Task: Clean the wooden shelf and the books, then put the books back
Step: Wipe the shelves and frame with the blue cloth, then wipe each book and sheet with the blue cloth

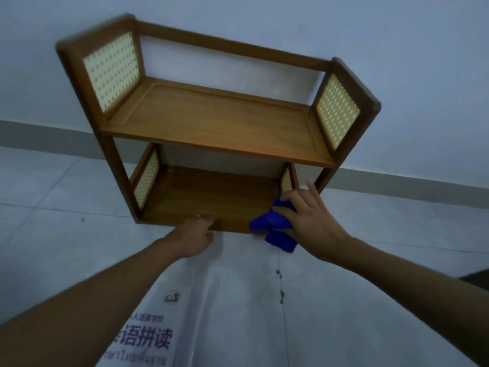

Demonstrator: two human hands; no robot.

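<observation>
Left grip, right grip, forearms seemingly bare throughout

The two-tier wooden shelf stands upright, its lower front edge gripped by the left hand. The right hand grips a bunched blue cloth on the lower board.

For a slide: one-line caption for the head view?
Right hand holds crumpled blue cloth on lower board of two-tier wooden shelf; left hand grips its front edge.
</observation>
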